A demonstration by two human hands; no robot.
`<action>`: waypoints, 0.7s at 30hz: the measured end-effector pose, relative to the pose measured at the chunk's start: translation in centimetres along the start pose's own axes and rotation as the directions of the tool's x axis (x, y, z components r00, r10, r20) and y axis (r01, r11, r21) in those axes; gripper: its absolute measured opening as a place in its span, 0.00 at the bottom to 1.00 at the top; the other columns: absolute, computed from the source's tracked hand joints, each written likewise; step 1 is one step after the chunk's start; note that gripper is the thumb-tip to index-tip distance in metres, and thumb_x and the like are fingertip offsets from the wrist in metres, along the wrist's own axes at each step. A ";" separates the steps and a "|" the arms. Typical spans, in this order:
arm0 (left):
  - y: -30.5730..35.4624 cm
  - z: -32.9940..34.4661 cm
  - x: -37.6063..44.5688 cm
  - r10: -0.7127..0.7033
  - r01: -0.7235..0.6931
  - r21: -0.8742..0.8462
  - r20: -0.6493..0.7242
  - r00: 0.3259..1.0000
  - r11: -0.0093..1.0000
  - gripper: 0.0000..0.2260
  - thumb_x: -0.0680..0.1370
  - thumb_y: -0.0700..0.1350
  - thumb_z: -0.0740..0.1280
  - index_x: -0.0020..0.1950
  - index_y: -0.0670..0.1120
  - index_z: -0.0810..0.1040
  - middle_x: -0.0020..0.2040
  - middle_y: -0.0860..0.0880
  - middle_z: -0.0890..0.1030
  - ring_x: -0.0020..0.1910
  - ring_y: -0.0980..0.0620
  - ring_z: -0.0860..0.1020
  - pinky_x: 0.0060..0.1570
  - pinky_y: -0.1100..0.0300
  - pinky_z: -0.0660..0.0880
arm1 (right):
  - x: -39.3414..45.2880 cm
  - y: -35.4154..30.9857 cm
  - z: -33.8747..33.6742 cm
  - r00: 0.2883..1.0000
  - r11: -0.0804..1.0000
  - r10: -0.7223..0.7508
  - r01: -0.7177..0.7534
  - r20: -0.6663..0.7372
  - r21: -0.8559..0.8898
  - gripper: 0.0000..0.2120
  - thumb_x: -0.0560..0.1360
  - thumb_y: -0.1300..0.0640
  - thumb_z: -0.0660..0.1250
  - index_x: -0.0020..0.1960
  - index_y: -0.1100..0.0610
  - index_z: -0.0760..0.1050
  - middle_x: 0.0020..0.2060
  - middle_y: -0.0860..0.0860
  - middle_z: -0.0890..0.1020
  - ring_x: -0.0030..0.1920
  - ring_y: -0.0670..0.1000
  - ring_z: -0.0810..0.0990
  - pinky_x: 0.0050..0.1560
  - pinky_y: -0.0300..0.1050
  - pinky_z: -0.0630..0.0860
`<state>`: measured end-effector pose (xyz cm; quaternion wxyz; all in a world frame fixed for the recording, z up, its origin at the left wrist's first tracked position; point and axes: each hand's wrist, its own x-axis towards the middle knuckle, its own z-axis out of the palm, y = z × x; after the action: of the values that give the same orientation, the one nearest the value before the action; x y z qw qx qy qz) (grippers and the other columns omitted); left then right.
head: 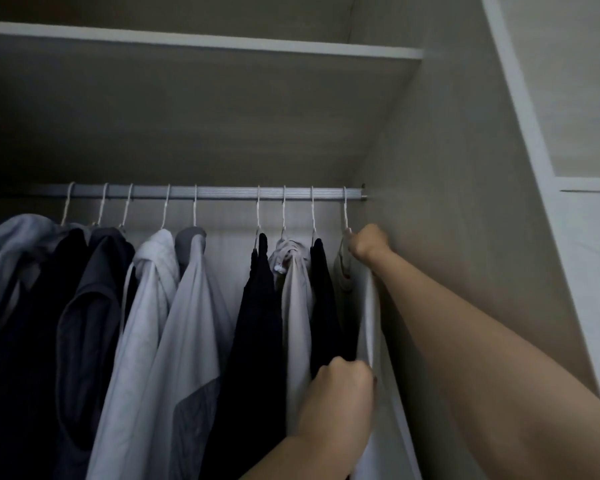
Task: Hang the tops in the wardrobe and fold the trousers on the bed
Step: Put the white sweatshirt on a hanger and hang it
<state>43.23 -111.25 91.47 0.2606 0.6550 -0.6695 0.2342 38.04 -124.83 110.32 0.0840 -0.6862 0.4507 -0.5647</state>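
Observation:
A metal rail (222,192) runs across the wardrobe with several white hangers hooked on it. At its far right end hangs a white top (369,327) on the last hanger (345,216). My right hand (369,242) is closed around that hanger just below its hook, next to the wardrobe's side wall. Lower down, my left hand (340,386) grips the front edge of the same white top. Left of it hang a dark top (321,306), a beige top (293,306) and a black top (260,323).
More tops, grey, dark and white, fill the left part of the rail, among them a white one (187,323). A shelf (201,46) lies above the rail. The wardrobe's side wall (447,202) stands close on the right, with a white frame (520,133) beyond it.

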 end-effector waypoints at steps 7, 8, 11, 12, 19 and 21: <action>-0.3 0.6 -1.9 -0.131 0.093 -0.413 -0.064 0.989 0.906 0.18 0.79 0.48 0.65 0.31 0.50 0.65 0.32 0.51 0.72 0.32 0.54 0.74 0.33 0.63 0.69 | -2.4 -0.3 -1.3 0.999 0.998 0.007 -0.010 -0.053 -0.056 0.18 0.76 0.53 0.63 0.58 0.64 0.77 0.58 0.62 0.79 0.59 0.63 0.78 0.53 0.46 0.74; -0.5 0.6 -2.0 -0.148 0.096 -0.458 -0.079 0.986 0.884 0.19 0.78 0.48 0.67 0.30 0.50 0.65 0.30 0.52 0.71 0.29 0.56 0.72 0.30 0.67 0.66 | -2.9 -0.5 -1.6 0.998 0.999 0.006 -0.009 -0.061 -0.052 0.17 0.75 0.53 0.63 0.58 0.64 0.77 0.58 0.63 0.79 0.58 0.64 0.78 0.53 0.46 0.74; -1.0 0.7 -3.0 -0.178 0.095 -0.506 -0.119 0.977 0.857 0.21 0.77 0.46 0.69 0.27 0.50 0.64 0.26 0.54 0.68 0.23 0.60 0.69 0.25 0.72 0.63 | -4.9 -0.9 -2.6 0.997 0.998 -0.019 0.015 -0.071 -0.056 0.16 0.75 0.55 0.63 0.57 0.65 0.76 0.58 0.64 0.79 0.58 0.64 0.78 0.53 0.47 0.74; -1.0 0.7 -3.8 -0.185 0.101 -0.517 -0.113 0.976 0.850 0.21 0.77 0.45 0.69 0.27 0.50 0.65 0.25 0.54 0.68 0.22 0.60 0.69 0.25 0.72 0.64 | -5.9 -1.0 -3.0 0.997 0.997 -0.036 0.031 -0.067 -0.069 0.16 0.76 0.56 0.62 0.56 0.66 0.76 0.58 0.64 0.79 0.58 0.64 0.78 0.53 0.48 0.75; -0.4 1.1 -9.9 -0.229 0.214 -0.719 0.077 0.970 0.662 0.07 0.77 0.40 0.70 0.39 0.46 0.79 0.36 0.48 0.82 0.30 0.56 0.82 0.32 0.62 0.80 | -15.3 -0.6 -6.1 0.995 0.983 -0.083 0.092 0.063 -0.158 0.11 0.75 0.57 0.62 0.53 0.62 0.75 0.54 0.61 0.78 0.50 0.62 0.78 0.44 0.46 0.71; -0.1 1.1 -12.2 -0.254 0.248 -0.767 0.115 0.960 0.592 0.01 0.77 0.42 0.70 0.47 0.48 0.80 0.41 0.46 0.83 0.31 0.53 0.83 0.32 0.62 0.80 | -18.5 0.4 -6.5 0.989 0.986 -0.102 0.115 0.108 -0.120 0.07 0.73 0.58 0.62 0.48 0.62 0.72 0.51 0.61 0.78 0.47 0.62 0.78 0.42 0.46 0.70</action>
<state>43.35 -102.76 82.64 0.5490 0.5658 -0.6048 -0.1130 33.13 -109.27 99.40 0.0325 -0.7417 0.4423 -0.5032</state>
